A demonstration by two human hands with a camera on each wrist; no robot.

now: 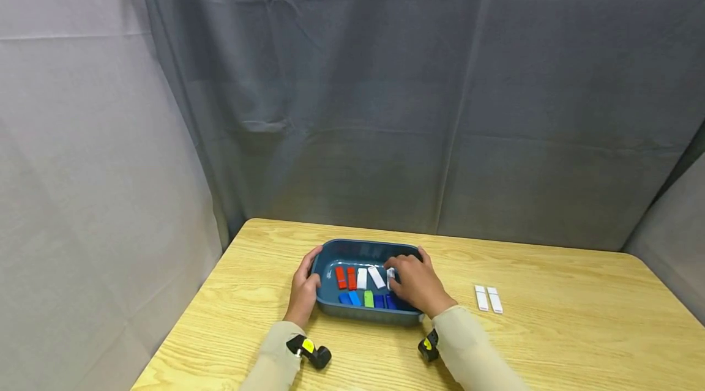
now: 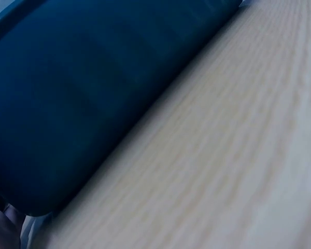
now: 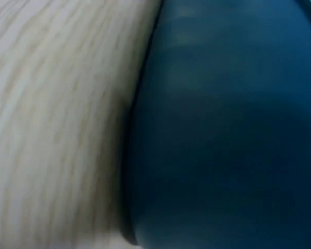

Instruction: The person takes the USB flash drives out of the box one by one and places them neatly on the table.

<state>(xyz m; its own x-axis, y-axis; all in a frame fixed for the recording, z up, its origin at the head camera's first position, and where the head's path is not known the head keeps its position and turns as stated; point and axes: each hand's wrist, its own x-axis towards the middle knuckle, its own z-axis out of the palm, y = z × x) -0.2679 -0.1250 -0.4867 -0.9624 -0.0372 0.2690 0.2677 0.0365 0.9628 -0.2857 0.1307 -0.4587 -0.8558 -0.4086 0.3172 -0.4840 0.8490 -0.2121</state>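
Observation:
A dark blue rectangular tray [image 1: 363, 316] stands on the wooden table, and its outer wall fills much of both wrist views. My left hand [image 1: 302, 293] grips the tray's left end, thumb over the rim. Over the right end my right hand [image 1: 420, 281] reaches in, with thumb and index finger pinching a white USB flash drive [image 1: 390, 279]. Beside it in the back row lie a tilted white drive [image 1: 377, 277], an upright white one [image 1: 361, 278] and two red ones [image 1: 341, 278]. Blue drives [image 1: 354, 298] and a green one [image 1: 368, 298] make up the front row.
Two white flash drives [image 1: 481, 298] lie side by side on the table [image 1: 573, 317], right of the tray. A grey curtain [image 1: 352, 103] hangs behind the table, and a pale one [image 1: 99, 195] at the left. Each wrist carries a small black camera [image 1: 316, 355].

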